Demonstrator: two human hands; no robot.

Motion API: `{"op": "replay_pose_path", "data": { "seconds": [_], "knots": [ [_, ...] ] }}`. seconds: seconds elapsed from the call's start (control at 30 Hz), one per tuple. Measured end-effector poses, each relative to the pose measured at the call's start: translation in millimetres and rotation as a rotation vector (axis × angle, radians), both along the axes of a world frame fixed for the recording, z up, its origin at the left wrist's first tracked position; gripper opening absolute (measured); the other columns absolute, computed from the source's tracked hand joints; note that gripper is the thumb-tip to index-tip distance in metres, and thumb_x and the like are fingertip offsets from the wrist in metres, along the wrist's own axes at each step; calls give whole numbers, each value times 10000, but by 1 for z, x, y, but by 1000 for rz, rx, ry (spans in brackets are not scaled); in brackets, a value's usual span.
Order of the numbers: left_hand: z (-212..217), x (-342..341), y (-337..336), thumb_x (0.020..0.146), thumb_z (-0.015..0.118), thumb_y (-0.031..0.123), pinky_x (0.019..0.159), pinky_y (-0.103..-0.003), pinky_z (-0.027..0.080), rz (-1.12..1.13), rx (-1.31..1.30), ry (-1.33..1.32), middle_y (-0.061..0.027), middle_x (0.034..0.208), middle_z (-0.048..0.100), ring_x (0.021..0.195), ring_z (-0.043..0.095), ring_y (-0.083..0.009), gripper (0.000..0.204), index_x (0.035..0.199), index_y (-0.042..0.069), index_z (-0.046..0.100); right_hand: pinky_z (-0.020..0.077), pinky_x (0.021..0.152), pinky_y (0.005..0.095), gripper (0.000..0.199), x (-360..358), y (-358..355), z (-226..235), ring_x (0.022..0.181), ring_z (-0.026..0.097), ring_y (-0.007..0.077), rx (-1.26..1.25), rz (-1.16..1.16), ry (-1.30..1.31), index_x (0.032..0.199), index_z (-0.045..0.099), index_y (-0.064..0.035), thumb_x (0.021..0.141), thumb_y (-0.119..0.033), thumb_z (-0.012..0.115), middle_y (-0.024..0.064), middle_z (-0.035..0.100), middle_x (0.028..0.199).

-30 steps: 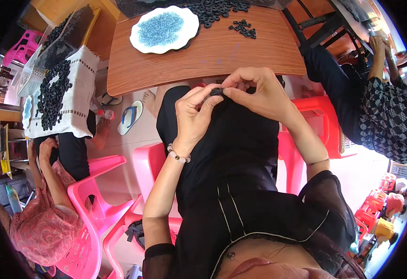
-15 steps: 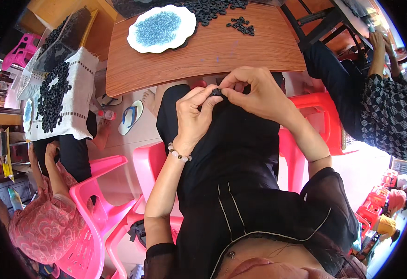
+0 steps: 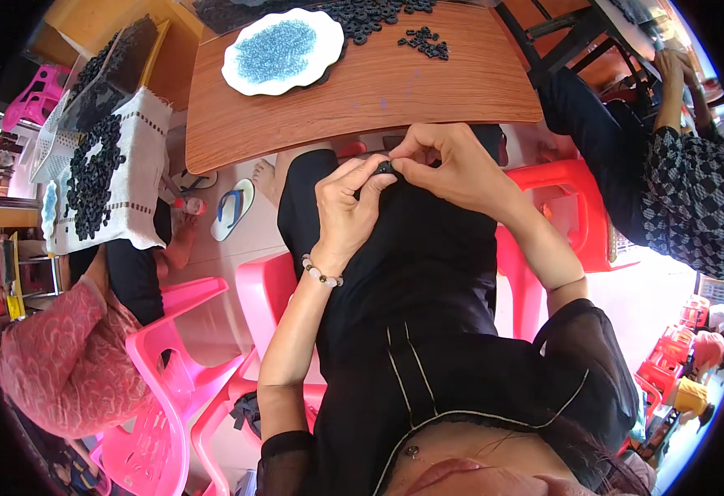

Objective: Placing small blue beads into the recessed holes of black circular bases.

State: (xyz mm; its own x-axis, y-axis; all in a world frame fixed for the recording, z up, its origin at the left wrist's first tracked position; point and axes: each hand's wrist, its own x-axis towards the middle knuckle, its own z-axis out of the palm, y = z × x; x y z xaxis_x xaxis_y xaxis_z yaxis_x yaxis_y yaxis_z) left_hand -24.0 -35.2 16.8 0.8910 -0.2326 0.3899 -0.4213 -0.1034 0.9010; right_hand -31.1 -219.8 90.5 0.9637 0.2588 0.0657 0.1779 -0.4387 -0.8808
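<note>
We pinched small black piece (image 3: 385, 168) in left hand (image 3: 350, 198), near front edge of table (image 3: 354, 107). Right hand (image 3: 451, 169) pinched just beside it; we could not tell on what. Best way, we thought: keep left firm, move right gently.

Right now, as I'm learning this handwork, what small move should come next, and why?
I'd probably steady the small black piece with the left hand while the right hand works at its edge, since the left pinches it and the right pinches beside it.
</note>
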Motion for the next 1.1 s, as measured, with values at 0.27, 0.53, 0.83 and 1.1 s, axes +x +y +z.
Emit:
{"op": "replay_pose_path", "data": {
  "seconds": [0.27, 0.53, 0.83, 1.1],
  "knots": [
    [-10, -5, -2, 838, 729, -31, 648, -276, 508, 11, 44, -26, -147, 828, 688, 703, 662, -209, 212, 1050, -35, 720, 475, 576, 379, 93, -3, 6, -9, 633, 638, 309, -71, 4, -207, 805, 620, 42, 829, -39, 659, 190, 634, 704],
    [-24, -5, -2, 829, 734, -37, 625, -299, 504, -1, 93, -96, -162, 801, 666, 660, 637, -261, 235, 1063, -43, 711, 449, 594, 434, 107, -5, 9, -24, 640, 574, 394, -200, 28, -360, 751, 567, 14, 798, -28, 654, 191, 587, 673],
    [14, -3, -3, 821, 759, -10, 641, -311, 512, 15, 50, -86, -150, 834, 687, 691, 645, -257, 219, 1036, -33, 725, 525, 713, 247, 155, 18, -23, -10, 777, 654, 95, 320, 176, 229, 966, 689, 28, 907, -109, 733, 43, 712, 841],
    [37, -8, 1, 801, 783, 43, 689, -313, 482, 65, 98, -142, -72, 887, 603, 803, 585, -223, 233, 1033, 52, 766, 560, 766, 253, 353, 17, -30, -21, 939, 659, 108, 620, 254, 523, 1162, 652, -9, 955, -290, 709, 40, 690, 1032]
  ]
}}
